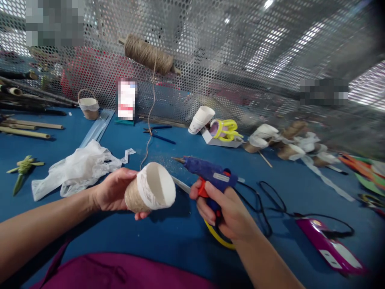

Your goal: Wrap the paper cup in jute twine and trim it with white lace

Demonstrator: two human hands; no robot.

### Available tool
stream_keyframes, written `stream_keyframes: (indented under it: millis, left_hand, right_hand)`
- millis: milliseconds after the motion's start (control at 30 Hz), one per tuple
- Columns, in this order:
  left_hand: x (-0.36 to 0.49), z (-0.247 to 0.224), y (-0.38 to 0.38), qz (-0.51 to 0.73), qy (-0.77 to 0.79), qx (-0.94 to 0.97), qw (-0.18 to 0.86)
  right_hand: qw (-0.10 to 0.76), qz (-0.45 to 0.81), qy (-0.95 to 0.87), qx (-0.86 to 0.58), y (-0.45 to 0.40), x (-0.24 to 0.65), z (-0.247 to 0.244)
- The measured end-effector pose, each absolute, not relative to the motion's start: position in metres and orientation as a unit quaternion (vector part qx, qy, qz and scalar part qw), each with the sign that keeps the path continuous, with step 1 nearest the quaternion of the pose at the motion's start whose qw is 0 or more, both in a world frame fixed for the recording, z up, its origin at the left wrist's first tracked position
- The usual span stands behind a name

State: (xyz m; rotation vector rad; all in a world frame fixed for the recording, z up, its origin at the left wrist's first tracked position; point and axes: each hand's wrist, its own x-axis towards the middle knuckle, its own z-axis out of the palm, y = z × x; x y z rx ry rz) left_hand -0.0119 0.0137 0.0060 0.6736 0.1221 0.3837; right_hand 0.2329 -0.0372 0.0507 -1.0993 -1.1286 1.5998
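My left hand is wrapped round a paper cup that lies tilted, its open mouth facing right. Brown twine covers the cup's lower part and a white lace band circles it near the rim. A strand of twine runs from the cup up to a twine spool on the mesh screen. In my right hand is a blue glue gun, with fingers at its red trigger. Its nozzle points left, above and apart from the cup. White lace lies in a heap beyond my left hand.
A small twine basket, pliers, stacked paper cups and a white box with yellow-handled scissors stand along the mesh. Several wrapped cups lie at right. The black cord loops towards a purple power strip.
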Motion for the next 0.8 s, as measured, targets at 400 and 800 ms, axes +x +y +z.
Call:
stream_keyframes:
  millis: [400, 800]
  left_hand:
    - [-0.004, -0.009, 0.014, 0.176, 0.033, 0.31, 0.934]
    - [-0.003, -0.009, 0.014, 0.184, 0.019, 0.296, 0.937]
  right_hand:
    - [0.398, 0.81, -0.262, -0.341, -0.033, 0.213, 0.036]
    - [0.363, 0.86, -0.2, -0.297, -0.032, 0.208, 0.027]
